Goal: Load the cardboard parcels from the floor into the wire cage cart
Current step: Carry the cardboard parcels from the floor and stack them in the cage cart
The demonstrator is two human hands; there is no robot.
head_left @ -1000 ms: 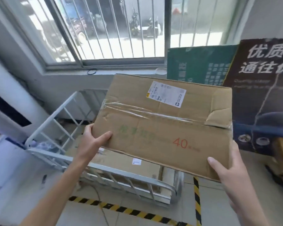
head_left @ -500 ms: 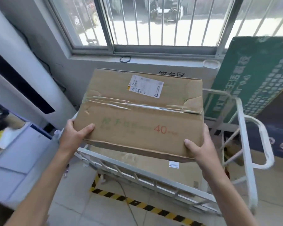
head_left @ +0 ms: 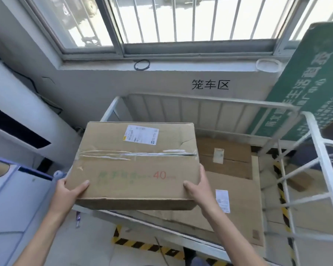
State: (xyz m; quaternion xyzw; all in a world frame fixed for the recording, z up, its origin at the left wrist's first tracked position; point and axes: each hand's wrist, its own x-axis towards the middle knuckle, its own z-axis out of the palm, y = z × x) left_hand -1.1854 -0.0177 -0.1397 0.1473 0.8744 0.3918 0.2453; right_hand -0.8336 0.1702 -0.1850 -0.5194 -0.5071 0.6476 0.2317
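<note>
A taped cardboard parcel (head_left: 135, 162) with a white shipping label and a red "40" hangs over the left half of the white wire cage cart (head_left: 210, 104). My left hand (head_left: 69, 191) grips its near left corner, thumb on top. My right hand (head_left: 198, 187) grips its near right edge, thumb on top. Inside the cart lie a large flat parcel (head_left: 236, 208) with a label and a smaller parcel (head_left: 227, 156) behind it.
A barred window and sill run along the wall behind the cart. A green signboard (head_left: 308, 79) leans at the right against the cart's corner. A white and blue cabinet (head_left: 10, 189) stands at the left. Yellow-black hazard tape (head_left: 142, 244) marks the floor.
The view has swung over the cart. Both hands have carried the parcel forward and lower, from above the cart's near rail to inside its left half.
</note>
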